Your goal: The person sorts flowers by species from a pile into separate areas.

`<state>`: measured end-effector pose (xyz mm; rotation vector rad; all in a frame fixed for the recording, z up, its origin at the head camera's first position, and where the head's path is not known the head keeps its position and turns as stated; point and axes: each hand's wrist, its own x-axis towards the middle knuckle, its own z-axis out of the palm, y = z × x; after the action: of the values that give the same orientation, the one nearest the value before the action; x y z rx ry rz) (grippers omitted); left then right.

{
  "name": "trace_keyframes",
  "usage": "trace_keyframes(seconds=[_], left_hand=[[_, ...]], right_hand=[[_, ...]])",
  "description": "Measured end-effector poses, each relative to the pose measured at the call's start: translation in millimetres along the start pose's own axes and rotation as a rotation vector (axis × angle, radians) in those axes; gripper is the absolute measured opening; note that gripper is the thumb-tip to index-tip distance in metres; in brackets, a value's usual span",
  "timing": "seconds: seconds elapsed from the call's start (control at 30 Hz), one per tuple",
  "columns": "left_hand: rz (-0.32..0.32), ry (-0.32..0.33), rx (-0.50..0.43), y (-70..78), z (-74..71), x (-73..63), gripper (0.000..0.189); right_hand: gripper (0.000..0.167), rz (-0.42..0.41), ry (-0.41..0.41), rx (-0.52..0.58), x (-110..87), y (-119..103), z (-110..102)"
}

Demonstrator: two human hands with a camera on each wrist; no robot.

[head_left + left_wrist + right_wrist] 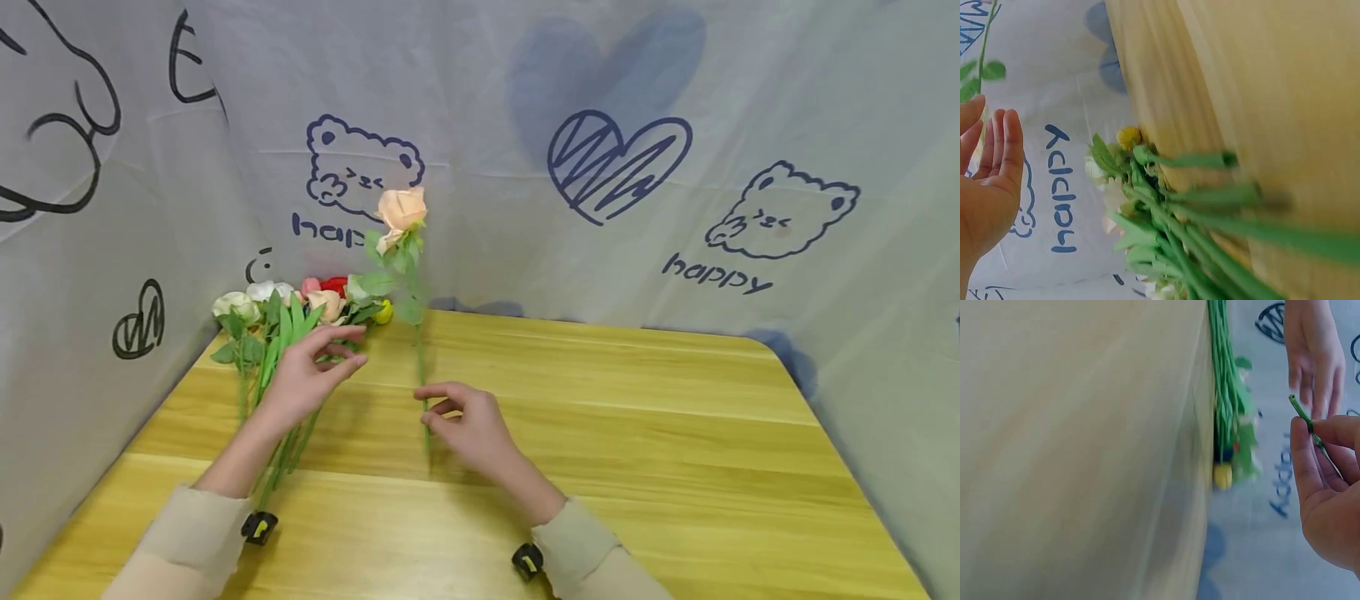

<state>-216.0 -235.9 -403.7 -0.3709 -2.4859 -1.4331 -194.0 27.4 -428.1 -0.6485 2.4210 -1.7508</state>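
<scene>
A peach artificial rose (402, 210) stands upright in the air, its green stem pinched near the lower end by my right hand (471, 425). In the right wrist view the stem's cut end (1293, 400) pokes out past the thumb and fingers. My left hand (311, 367) hovers left of the rose, apart from its stem, with relaxed fingers and nothing held. Beneath and behind that hand lies a pile of artificial flowers (288, 333); the left wrist view shows their green stems (1191, 231). A white rose (236, 305) and a yellow bloom (383, 312) are among them.
The flowers lie on the left part of a wooden table (637, 433). Behind the table hangs a pale cloth (480, 250) with drawn hearts and bears. Another cloth wall (75, 333) borders the left side. Each sleeve cuff has a small black device (259, 527) near it.
</scene>
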Motion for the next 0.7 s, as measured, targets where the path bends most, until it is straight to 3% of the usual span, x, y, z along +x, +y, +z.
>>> trace_keyframes(seconds=[0.17, 0.37, 0.7], left_hand=[[0.01, -0.008, 0.078, -3.9, -11.3, -7.9, 0.033], [0.054, -0.041, 0.197, -15.3, -22.9, -14.4, 0.028], [0.031, -0.235, 0.313, -38.8, -32.8, -17.2, 0.032]], right_hand=[[0.031, -0.025, 0.052, -0.085, -20.9, 6.7, -43.6], [0.032, 0.037, 0.149, -0.163, -53.9, 15.1, -87.5], [0.036, 0.13, 0.235, -0.321, -111.4, 27.9, -153.6]])
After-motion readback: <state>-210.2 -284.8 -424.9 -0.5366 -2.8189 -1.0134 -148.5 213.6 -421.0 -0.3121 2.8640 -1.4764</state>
